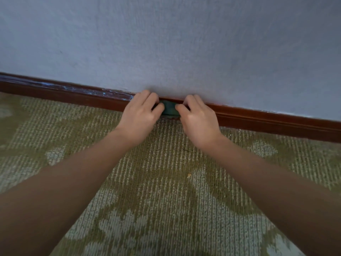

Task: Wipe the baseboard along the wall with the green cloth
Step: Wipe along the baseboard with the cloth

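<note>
**Left hand (140,117) and right hand (197,121) grip a bunched dark green cloth (169,109) at the foot of the wall**

Both hands sit at the ends of bare forearms that extend from the lower corners of the view. The forearms cross an olive-green woven carpet (162,191) patterned with pale leaf shapes. A tiny tan crumb (188,175) lies on the carpet between them.

Farther out, the hands sit close together, backs up, with the fingers curled over and the thumbs pointing inward at each other. Each hand holds one end of the green cloth, the thumbs on its front and the fingers over its top. Only the middle of the cloth shows between the thumbs; its ends are hidden under the hands.

The cloth is pressed against the face of a dark reddish-brown wooden baseboard (267,121), and its lower edge meets the carpet. Left of the hands, the top of the baseboard carries pale bluish streaks. Behind it rises a pale blue-grey, finely textured wall (166,43).
</note>
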